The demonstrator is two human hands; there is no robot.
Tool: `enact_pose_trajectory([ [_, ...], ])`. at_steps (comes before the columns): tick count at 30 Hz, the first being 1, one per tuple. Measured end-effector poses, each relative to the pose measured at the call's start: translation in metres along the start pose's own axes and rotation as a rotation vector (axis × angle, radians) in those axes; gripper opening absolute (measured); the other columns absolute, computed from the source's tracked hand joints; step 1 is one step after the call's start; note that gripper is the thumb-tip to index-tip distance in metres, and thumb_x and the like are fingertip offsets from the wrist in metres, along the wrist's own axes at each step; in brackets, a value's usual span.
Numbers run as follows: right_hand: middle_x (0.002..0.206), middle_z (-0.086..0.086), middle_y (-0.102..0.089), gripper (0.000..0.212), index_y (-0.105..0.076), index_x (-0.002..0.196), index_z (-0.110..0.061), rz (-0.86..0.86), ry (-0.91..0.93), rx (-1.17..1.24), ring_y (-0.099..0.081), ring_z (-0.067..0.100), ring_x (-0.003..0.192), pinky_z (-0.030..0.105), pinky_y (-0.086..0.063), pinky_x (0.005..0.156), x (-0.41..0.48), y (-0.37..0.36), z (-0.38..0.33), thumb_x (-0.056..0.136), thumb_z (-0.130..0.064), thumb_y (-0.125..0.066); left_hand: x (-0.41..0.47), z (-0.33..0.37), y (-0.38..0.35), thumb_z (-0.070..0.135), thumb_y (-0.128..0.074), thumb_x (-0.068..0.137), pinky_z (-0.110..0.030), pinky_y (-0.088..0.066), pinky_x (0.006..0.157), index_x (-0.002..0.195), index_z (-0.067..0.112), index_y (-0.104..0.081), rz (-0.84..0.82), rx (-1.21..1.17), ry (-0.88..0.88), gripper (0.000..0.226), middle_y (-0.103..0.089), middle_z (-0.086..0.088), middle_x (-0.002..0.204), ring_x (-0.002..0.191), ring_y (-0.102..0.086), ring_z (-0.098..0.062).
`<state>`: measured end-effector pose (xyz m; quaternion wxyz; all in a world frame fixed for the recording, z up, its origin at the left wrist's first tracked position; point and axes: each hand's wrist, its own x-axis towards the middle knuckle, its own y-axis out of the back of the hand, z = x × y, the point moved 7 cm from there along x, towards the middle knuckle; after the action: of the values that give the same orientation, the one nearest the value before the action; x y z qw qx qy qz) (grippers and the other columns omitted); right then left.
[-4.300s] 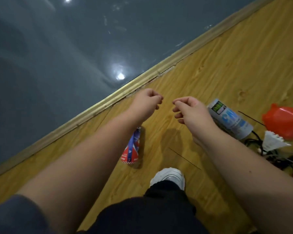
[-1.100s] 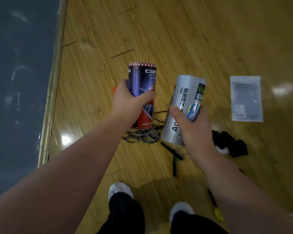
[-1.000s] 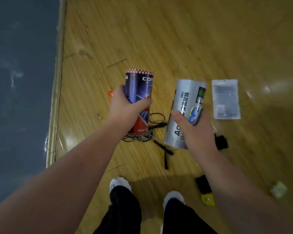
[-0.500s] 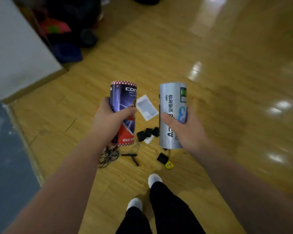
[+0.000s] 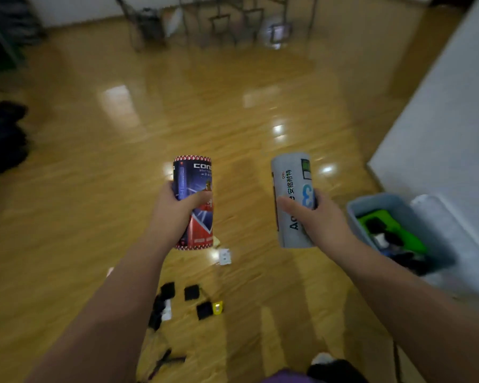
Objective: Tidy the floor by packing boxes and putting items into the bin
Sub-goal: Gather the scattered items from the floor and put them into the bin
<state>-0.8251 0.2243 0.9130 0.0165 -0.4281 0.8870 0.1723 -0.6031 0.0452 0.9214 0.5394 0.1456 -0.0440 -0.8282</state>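
1. Nearest, on wooden floor point(image 5: 94, 189): approx 4 small black pieces point(image 5: 191, 293), 1 yellow piece point(image 5: 217, 308) touching one; blurry.
2. Bit further: 1 white packet point(image 5: 224, 256) lying flat.
3. 2 tubes, upright, held apart above floor: left grip point(image 5: 174, 214) wrapped round red-blue tube point(image 5: 195, 175), right grip point(image 5: 321, 219) wrapped round grey tube point(image 5: 289, 178).
4. At right: 1 grey bin point(image 5: 376, 200), open, w/ 1 green item point(image 5: 382, 219) + dark bits inside.
5. Far end: metal frame legs point(image 5: 219, 23), count unclear.

left tube point(image 5: 192, 172) beside right tube point(image 5: 291, 178), bin point(image 5: 353, 219) further right
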Motion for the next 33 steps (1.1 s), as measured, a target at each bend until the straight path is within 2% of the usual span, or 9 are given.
enact_pose_trajectory([
  [2,0.091,-0.01,-0.071,0.042,-0.06,0.1,-0.034,0.115,-0.026,-0.006,-0.068,0.001,0.069,0.022,-0.055,0.055,0.0,0.066,0.012,0.072,-0.063,-0.072,0.01,0.028,-0.069,0.031,-0.084,0.069,-0.035,-0.052,0.065,0.103,0.021,-0.057,-0.108,0.017,-0.039,0.045,-0.069,-0.005,0.093,0.075,-0.071,-0.02],
  [5,0.089,-0.009,-0.073,0.044,-0.062,0.1,-0.032,0.287,-0.063,0.044,-0.07,0.004,0.072,0.028,-0.06,0.063,0.0,0.166,0.034,0.069,-0.061,-0.075,0.014,0.066,-0.191,0.034,-0.084,0.066,-0.034,-0.053,0.065,0.113,0.015,-0.057,-0.299,0.034,-0.086,0.057,-0.069,-0.007,0.098,0.079,-0.071,-0.023],
  [9,0.081,-0.013,-0.071,0.035,-0.06,0.095,-0.032,0.427,-0.076,0.085,-0.066,-0.006,0.064,0.008,-0.045,0.045,-0.001,0.285,0.071,0.073,-0.054,-0.077,-0.001,0.095,-0.347,0.033,-0.082,0.071,-0.031,-0.051,0.064,0.102,0.031,-0.052,-0.469,0.037,-0.129,0.043,-0.067,0.0,0.1,0.081,-0.07,-0.018],
  [15,0.082,-0.012,-0.068,0.05,-0.056,0.096,-0.035,0.547,-0.163,0.042,-0.063,-0.008,0.058,0.008,-0.041,0.041,0.001,0.413,0.127,0.061,-0.068,-0.072,-0.019,0.103,-0.515,0.027,-0.081,0.073,-0.037,-0.055,0.071,0.108,0.021,-0.055,-0.612,0.077,-0.121,0.044,-0.067,-0.007,0.102,0.084,-0.07,-0.025],
  [18,0.085,-0.01,-0.068,0.063,-0.054,0.097,-0.035,0.592,-0.223,0.048,-0.064,-0.001,0.061,0.015,-0.043,0.045,0.015,0.456,0.15,0.052,-0.077,-0.066,-0.015,0.102,-0.575,0.031,-0.081,0.073,-0.038,-0.055,0.073,0.118,0.018,-0.053,-0.714,0.176,-0.109,0.054,-0.066,-0.006,0.107,0.086,-0.07,-0.026],
  [21,0.091,-0.01,-0.067,0.056,-0.053,0.102,-0.032,0.614,-0.266,0.07,-0.066,0.003,0.073,0.019,-0.047,0.053,0.037,0.487,0.179,0.064,-0.069,-0.071,0.004,0.103,-0.628,0.037,-0.081,0.073,-0.032,-0.052,0.065,0.113,0.025,-0.051,-0.766,0.24,-0.121,0.051,-0.066,-0.001,0.105,0.083,-0.07,-0.022],
  [25,0.091,-0.012,-0.066,0.048,-0.052,0.104,-0.031,0.664,-0.332,0.134,-0.065,-0.001,0.068,0.014,-0.046,0.048,0.076,0.519,0.219,0.07,-0.056,-0.076,0.042,0.102,-0.708,0.041,-0.081,0.072,-0.045,-0.057,0.08,0.118,0.022,-0.052,-0.877,0.32,-0.118,0.057,-0.068,-0.003,0.106,0.084,-0.072,-0.024],
  [29,0.091,-0.01,-0.066,0.045,-0.051,0.101,-0.031,0.743,-0.425,0.198,-0.066,0.003,0.073,0.021,-0.05,0.053,0.123,0.55,0.251,0.071,-0.051,-0.078,0.082,0.104,-0.793,0.046,-0.08,0.07,-0.03,-0.052,0.066,0.107,0.027,-0.06,-0.978,0.358,-0.142,0.046,-0.071,0.003,0.095,0.072,-0.072,-0.012],
  [33,0.093,-0.009,-0.067,0.046,-0.052,0.102,-0.029,0.807,-0.522,0.24,-0.068,0.006,0.076,0.023,-0.054,0.055,0.175,0.573,0.279,0.07,-0.049,-0.079,0.121,0.097,-0.871,0.042,-0.078,0.075,-0.028,-0.049,0.067,0.094,0.036,-0.054,-1.099,0.44,-0.147,0.03,-0.068,0.007,0.093,0.077,-0.07,-0.012],
])
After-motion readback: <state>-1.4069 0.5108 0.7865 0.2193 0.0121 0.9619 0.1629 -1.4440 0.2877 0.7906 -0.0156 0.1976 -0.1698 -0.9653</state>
